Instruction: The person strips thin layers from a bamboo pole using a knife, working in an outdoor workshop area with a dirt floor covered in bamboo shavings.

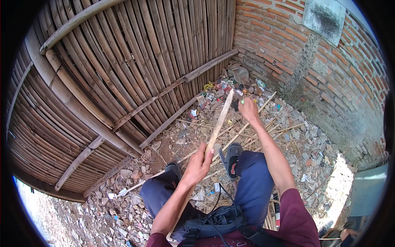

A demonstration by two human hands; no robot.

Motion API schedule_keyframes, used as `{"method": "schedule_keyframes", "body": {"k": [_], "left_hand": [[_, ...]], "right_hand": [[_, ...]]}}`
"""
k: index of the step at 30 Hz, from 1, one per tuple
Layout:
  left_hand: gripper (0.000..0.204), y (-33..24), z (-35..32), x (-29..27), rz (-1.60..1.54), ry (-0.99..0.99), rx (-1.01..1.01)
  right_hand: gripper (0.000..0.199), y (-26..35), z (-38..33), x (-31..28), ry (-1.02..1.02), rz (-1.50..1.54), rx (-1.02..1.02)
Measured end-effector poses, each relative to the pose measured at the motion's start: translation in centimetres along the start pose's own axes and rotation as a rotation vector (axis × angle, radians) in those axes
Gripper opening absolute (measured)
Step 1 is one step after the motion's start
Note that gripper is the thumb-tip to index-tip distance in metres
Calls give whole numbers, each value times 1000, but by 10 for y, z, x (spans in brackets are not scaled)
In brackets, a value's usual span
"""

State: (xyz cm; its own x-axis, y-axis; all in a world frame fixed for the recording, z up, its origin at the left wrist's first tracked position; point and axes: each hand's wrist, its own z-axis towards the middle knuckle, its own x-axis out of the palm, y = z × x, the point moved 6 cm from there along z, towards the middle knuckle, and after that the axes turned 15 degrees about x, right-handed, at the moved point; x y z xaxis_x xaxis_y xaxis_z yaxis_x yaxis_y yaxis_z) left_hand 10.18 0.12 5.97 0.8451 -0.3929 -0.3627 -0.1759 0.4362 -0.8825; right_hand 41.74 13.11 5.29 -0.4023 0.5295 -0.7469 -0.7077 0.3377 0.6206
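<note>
Bamboo strip (219, 122): slants up over the rubble from your left hand (198, 165), closed round it.
Right hand (249, 110): curled near its tip; contents unclear.
Bamboo wall (164, 45): left.
Brick wall (275, 39): right.

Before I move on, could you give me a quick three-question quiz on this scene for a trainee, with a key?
1. Which hand grips the pale strip?
2. True or false: the brick wall stands to the right of the slatted wall.
3. The right hand is nearest which part of the strip: A) its far tip, B) its middle, C) the end by the lap?

Key: 1. the left hand; 2. true; 3. A.
</note>
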Motion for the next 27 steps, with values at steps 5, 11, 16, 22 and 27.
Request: {"method": "schedule_keyframes", "body": {"k": [5,11,16,22,27], "left_hand": [[37,21,-2,-4,-70,51,-85],[41,29,8,-8,-257,72,-138],[41,39,6,-3,-339,93,-224],[41,40,7,0,-382,66,-272],[42,40,8,0,-378,69,-261]], "right_hand": [[31,-24,-13,9,32,-100,-2],[28,16,-40,8,248,199,-121],[21,79,-89,-2,325,93,-355],[21,94,-111,2,335,17,-483],[14,89,-115,11,316,-9,-506]]}}
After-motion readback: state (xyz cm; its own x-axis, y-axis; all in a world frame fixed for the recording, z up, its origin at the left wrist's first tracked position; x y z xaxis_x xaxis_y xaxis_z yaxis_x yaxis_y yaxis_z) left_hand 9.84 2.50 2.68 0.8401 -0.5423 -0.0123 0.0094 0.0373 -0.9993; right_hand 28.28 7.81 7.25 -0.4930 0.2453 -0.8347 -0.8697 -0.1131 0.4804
